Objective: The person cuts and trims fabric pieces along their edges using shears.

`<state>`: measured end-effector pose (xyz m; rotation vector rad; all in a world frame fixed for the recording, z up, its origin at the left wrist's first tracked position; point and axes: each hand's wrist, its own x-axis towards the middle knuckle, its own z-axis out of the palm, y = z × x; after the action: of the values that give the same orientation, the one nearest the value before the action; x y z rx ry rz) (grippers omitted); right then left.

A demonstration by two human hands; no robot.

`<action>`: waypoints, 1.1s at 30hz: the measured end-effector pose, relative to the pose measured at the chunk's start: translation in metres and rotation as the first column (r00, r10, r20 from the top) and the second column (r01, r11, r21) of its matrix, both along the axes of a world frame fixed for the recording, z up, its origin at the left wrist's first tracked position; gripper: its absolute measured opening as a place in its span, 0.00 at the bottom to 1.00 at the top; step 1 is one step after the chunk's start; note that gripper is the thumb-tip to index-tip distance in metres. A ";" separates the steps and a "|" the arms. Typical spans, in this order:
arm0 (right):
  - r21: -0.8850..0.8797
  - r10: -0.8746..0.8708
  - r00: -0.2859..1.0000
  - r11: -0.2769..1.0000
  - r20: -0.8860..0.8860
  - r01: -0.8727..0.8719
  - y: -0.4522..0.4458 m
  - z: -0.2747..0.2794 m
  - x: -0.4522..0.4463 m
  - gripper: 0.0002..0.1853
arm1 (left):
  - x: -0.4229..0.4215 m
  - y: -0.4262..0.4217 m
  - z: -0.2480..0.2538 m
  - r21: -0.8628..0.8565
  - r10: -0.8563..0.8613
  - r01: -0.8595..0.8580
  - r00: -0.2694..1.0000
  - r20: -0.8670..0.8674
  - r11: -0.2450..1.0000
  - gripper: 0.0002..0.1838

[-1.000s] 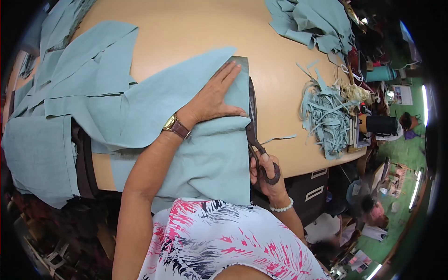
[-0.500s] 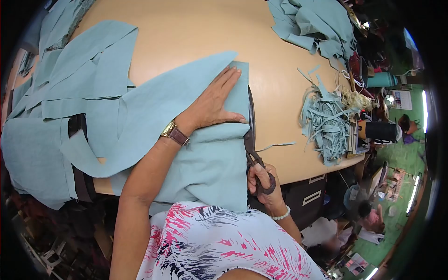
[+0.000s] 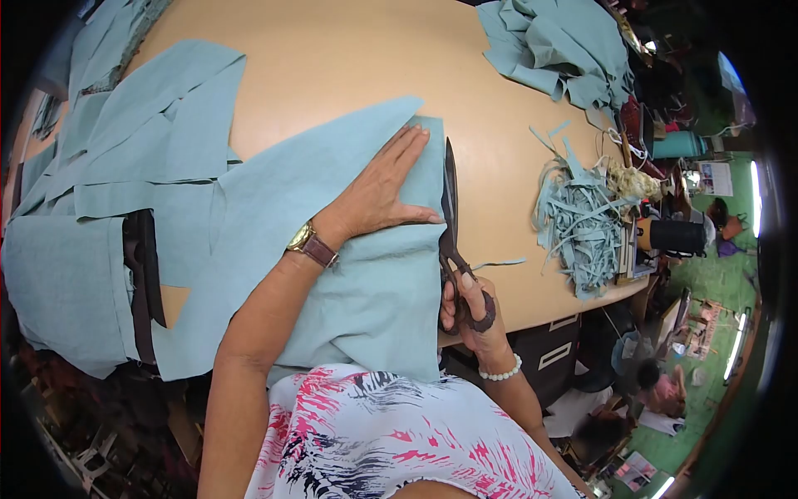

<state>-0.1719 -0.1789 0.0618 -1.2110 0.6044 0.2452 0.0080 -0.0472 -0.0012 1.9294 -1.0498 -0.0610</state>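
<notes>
My left hand (image 3: 382, 190) lies flat with its fingers stretched out on a piece of light blue-green cloth (image 3: 366, 308). The thumb is spread toward the cloth's right edge. In my right hand (image 3: 480, 320) is a pair of dark scissors (image 3: 450, 200), fingers through the handles. Their blades point away from me along the cloth's right edge, slightly apart from each other. One blade seems to be under the cloth; how far is hidden. A thin cut strip (image 3: 501, 263) lies on the table just right of the scissors.
More cloth pieces (image 3: 158, 125) overlap at the left of the table (image 3: 332, 50), around a long dark object (image 3: 145, 283). A heap of narrow cloth strips (image 3: 582, 224) lies at the right, near a crumpled cloth pile (image 3: 565, 41) farther back. Black drawers (image 3: 544, 353) stand below the table's right edge.
The scissors have shifted, their blades now showing more beyond the cloth's edge. At the left, the raised, curled end of the cloth has dropped flatter toward the table's front edge. My left hand has barely moved.
</notes>
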 end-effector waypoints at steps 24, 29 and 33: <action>0.016 -0.054 0.998 0.998 0.032 0.054 0.007 -0.005 0.008 0.20 | 0.001 -0.001 -0.001 0.019 -0.005 0.006 0.998 -0.056 1.000 0.46; 0.042 -0.051 0.998 0.998 0.034 0.050 0.004 -0.007 0.005 0.22 | 0.000 -0.001 -0.001 0.023 -0.005 0.007 0.998 -0.057 1.000 0.46; 0.090 -0.034 0.997 0.996 0.065 0.028 0.001 -0.009 0.000 0.22 | 0.000 -0.001 -0.001 0.036 -0.002 0.004 0.999 -0.052 0.999 0.43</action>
<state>-0.1716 -0.1776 0.0532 -1.1183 0.5486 0.2027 0.0078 -0.0481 -0.0022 1.9487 -1.0237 -0.1315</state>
